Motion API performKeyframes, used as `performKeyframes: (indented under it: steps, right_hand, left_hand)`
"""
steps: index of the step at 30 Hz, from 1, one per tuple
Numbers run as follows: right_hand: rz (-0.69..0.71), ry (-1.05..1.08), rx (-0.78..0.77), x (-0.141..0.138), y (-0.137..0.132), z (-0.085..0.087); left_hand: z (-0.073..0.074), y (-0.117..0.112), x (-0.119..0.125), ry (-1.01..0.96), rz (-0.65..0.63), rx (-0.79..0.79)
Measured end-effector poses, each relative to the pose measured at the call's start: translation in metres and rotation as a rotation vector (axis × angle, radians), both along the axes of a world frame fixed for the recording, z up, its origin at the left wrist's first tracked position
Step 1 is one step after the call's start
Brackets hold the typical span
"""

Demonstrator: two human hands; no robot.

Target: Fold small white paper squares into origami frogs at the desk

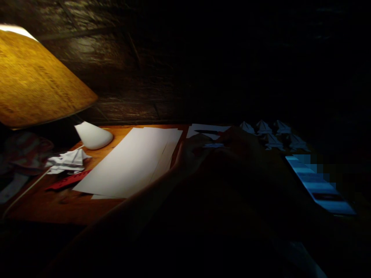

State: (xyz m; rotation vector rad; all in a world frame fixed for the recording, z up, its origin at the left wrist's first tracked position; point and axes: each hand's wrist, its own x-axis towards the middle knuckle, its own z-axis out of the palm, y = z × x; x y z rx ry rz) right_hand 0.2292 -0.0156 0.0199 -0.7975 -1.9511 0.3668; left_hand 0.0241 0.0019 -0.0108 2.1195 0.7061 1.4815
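Note:
Near the middle of the table, my left hand [191,150] and my right hand [239,144] come together in deep shadow. A small piece of folded white paper [215,145] shows between their fingertips, pinched from both sides. Its exact shape is too dark to make out. Just behind the hands lies a white sheet [213,127] with a dark, pointed object [206,132] on it. Left of my left forearm is a stack of blank white paper [136,158]. Several folded paper figures [272,142] stand in two rows beyond my right hand.
At the left, a lamp with a yellow shade [40,81] and white base [95,136] lights the wooden tabletop [95,210]. Crumpled folded paper [69,160] and a red strip-like object [68,180] lie near its cord. A lit phone screen [319,187] is at the right; a dark wall stands behind.

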Motion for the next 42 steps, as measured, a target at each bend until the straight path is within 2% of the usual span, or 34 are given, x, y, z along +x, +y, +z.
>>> performKeyframes:
  steps: [6, 9, 17, 21, 25, 27, 32, 38, 42]
  right_hand:
    - [0.028, -0.004, 0.053, 0.005, 0.004, 0.001]
    - [0.018, -0.011, 0.098, 0.005, 0.004, 0.001]
    - [0.014, -0.032, 0.035, 0.006, -0.003, 0.006]
    - [0.009, -0.01, 0.012, 0.007, -0.003, 0.004]
    - [0.043, -0.012, 0.014, 0.007, 0.0, 0.003]
    - [0.049, -0.011, 0.003, 0.007, 0.001, 0.004]
    - [0.045, 0.037, -0.154, 0.004, -0.001, 0.006]
    - [0.036, 0.155, -0.311, -0.002, -0.003, 0.001]
    - [0.02, 0.157, -0.347, -0.003, -0.003, -0.004]
  left_hand:
    - [-0.004, 0.004, -0.004, 0.011, -0.047, 0.093]
    - [-0.003, 0.004, -0.005, 0.001, -0.022, 0.127]
    - [0.009, 0.001, -0.013, 0.134, 0.033, 0.285]
    - [0.012, -0.003, -0.013, 0.159, 0.074, 0.287]
    - [0.013, -0.005, -0.012, 0.145, 0.069, 0.226]
    - [0.012, -0.006, -0.01, 0.119, 0.056, 0.133]
    - [0.011, -0.009, -0.006, 0.036, 0.055, -0.121]
    - [0.015, -0.012, -0.002, 0.003, 0.046, -0.218]
    - [0.013, -0.012, -0.001, -0.033, 0.005, -0.266]
